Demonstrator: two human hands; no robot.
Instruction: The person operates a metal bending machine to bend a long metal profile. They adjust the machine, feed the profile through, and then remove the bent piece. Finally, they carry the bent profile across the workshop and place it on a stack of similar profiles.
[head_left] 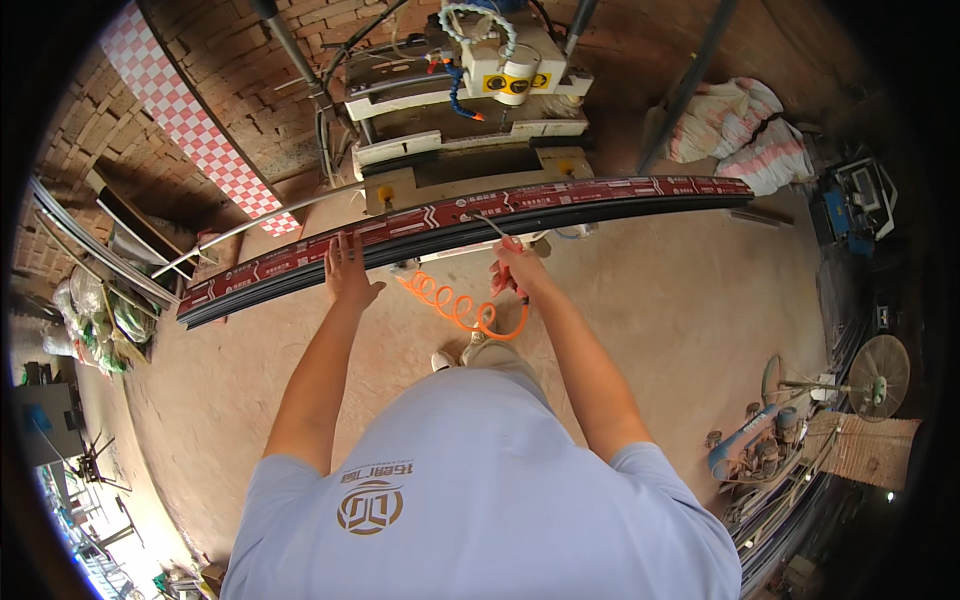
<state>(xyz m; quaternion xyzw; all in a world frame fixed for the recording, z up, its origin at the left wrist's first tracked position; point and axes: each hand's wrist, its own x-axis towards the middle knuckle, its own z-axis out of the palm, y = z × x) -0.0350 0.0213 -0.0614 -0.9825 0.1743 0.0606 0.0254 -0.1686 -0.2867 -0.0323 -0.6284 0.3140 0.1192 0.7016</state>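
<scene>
A long dark profile covered with red printed film lies crosswise in front of me on the machine bed. My left hand lies on its near edge left of the middle, fingers stretched over the film. In my right hand is a red air blow gun; its thin bent nozzle reaches over the profile near the middle. An orange coiled hose hangs in loops from the gun, running left to below the profile.
Behind the profile stands a white machine with a blue segmented nozzle hose. A checkered panel leans at the far left. White sacks lie far right; a fan and a blue compressor stand at the right.
</scene>
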